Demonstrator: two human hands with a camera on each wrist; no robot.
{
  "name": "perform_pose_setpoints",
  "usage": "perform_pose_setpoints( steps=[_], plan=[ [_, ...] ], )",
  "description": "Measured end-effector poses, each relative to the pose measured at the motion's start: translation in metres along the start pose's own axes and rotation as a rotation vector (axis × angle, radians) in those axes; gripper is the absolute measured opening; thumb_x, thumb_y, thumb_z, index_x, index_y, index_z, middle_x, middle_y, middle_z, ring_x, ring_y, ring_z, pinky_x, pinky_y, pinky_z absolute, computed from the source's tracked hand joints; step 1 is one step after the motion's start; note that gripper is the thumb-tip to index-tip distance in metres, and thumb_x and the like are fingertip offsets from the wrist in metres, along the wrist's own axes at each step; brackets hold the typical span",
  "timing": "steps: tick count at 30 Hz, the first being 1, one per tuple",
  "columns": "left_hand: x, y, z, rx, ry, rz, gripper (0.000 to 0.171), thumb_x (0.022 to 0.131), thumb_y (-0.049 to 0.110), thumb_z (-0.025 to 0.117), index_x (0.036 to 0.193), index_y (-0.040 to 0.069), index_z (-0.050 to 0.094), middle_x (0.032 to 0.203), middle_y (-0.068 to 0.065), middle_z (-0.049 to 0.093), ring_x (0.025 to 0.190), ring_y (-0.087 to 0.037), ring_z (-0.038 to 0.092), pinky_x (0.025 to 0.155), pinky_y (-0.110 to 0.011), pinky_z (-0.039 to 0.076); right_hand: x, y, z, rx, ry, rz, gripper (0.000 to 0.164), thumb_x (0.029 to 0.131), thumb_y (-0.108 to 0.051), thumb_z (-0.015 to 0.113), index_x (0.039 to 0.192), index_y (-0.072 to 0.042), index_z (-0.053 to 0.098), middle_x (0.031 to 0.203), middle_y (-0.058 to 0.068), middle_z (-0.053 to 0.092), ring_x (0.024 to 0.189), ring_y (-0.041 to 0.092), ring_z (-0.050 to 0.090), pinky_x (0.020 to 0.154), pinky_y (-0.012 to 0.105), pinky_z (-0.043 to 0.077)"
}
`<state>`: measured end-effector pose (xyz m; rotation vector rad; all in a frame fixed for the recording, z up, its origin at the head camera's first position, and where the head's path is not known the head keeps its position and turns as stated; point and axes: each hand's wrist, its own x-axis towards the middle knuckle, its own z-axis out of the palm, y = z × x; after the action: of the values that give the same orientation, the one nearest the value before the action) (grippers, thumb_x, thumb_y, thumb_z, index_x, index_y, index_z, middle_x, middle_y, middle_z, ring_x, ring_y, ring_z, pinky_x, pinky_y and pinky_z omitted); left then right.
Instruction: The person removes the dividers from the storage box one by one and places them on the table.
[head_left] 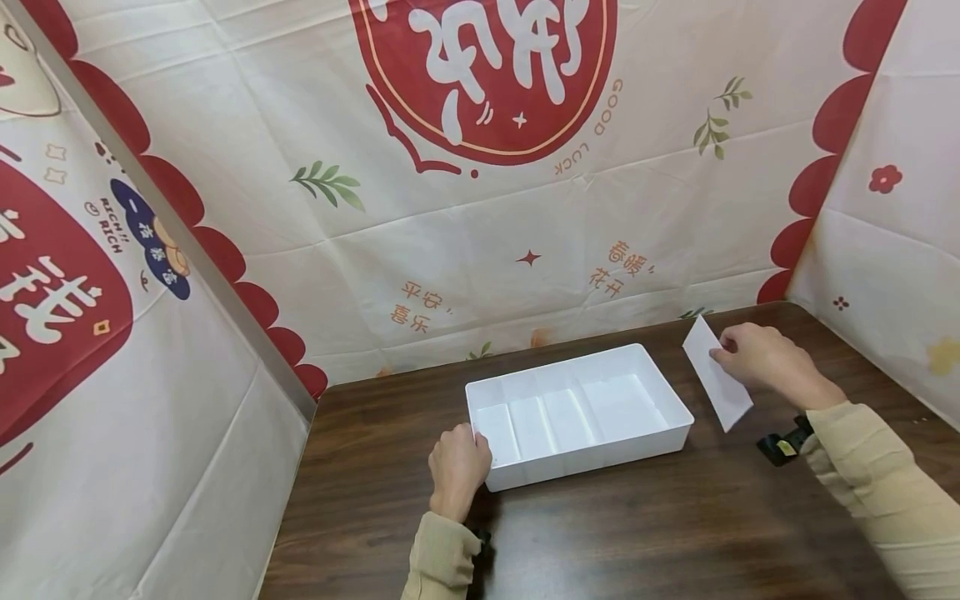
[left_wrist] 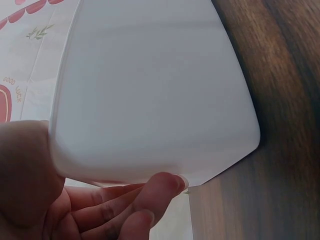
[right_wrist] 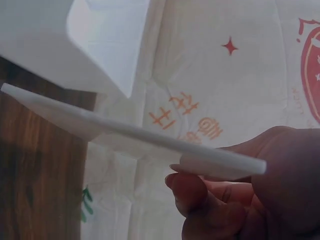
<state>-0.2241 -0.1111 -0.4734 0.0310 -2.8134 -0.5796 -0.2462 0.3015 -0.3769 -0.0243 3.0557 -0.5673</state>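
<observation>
Near the far edge of the dark wood-grain tabletop (head_left: 600,537), a shallow white plastic tray (head_left: 592,457) sits at a slight slant, low ridges crossing its floor. At its left end the person's left hand (head_left: 457,468) grips the near corner, fingers curled against the end wall. Off the other end, apart from the tray, a flat white panel (head_left: 712,382) is tilted on edge in the right hand (head_left: 768,360), whose thumb and fingers pinch it toward its upper part; whether its lowest corner touches the wood I cannot tell. The panel looks thin, light and stiff, probably plastic or board, so a gentle pinch should be enough; taken nearer the middle of a long edge, it would likely swing less, and its smooth faces may slip between dry fingertips. The tray seems light for its length and apt to slide if nudged. Its thin walls probably flex under a squeeze, so a corner, where two walls brace each other, looks the surest place to hold.
</observation>
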Motion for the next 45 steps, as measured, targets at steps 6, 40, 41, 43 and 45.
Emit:
perform_pose_setpoints(
  steps=[6,40,41,43,45],
  plan=[
    [0.0,0.001,0.0,0.005,0.003,0.003,0.025,0.082,0.017,0.055,0.06,0.007,0.057,0.059,-0.014,0.063,0.047,-0.026,0.055,0.042,-0.043,0.043,-0.002,0.016,0.002,-0.008,-0.032,-0.004,0.027,0.086,-0.021,0.06,0.09,0.006,0.059,0.073,0.017,0.058,0.064,0.028,0.051,0.05,0.04,0.042],
    [0.0,-0.001,0.0,-0.007,-0.002,0.001,0.027,0.084,0.018,0.055,0.058,0.007,0.056,0.055,-0.011,0.059,0.043,-0.021,0.048,0.04,-0.041,0.04,0.007,0.056,0.024,0.006,-0.06,-0.069,0.022,0.088,-0.019,0.055,0.072,-0.005,0.055,0.062,0.005,0.046,0.058,0.02,0.044,0.05,0.033,0.033],
    [0.0,-0.001,0.0,-0.006,-0.002,0.001,0.027,0.083,0.018,0.055,0.059,0.007,0.056,0.055,-0.012,0.06,0.043,-0.022,0.049,0.04,-0.042,0.04,0.008,0.058,0.026,0.007,-0.057,-0.078,0.021,0.088,-0.019,0.055,0.072,-0.005,0.055,0.062,0.005,0.046,0.058,0.019,0.044,0.05,0.032,0.033],
    [0.0,-0.001,0.0,-0.003,-0.001,-0.001,0.026,0.083,0.018,0.055,0.06,0.007,0.057,0.057,-0.013,0.062,0.045,-0.024,0.051,0.041,-0.042,0.041,0.011,0.063,0.029,0.005,-0.051,-0.094,0.021,0.088,-0.018,0.055,0.072,-0.005,0.055,0.062,0.004,0.046,0.058,0.018,0.043,0.05,0.032,0.033],
    [0.0,-0.001,0.0,-0.003,-0.003,-0.004,0.026,0.083,0.018,0.055,0.061,0.007,0.058,0.059,-0.014,0.063,0.046,-0.025,0.053,0.042,-0.043,0.042,0.013,0.067,0.032,0.006,-0.048,-0.104,0.021,0.088,-0.017,0.055,0.072,-0.005,0.055,0.062,0.004,0.047,0.058,0.018,0.044,0.051,0.032,0.033]
  ],
)
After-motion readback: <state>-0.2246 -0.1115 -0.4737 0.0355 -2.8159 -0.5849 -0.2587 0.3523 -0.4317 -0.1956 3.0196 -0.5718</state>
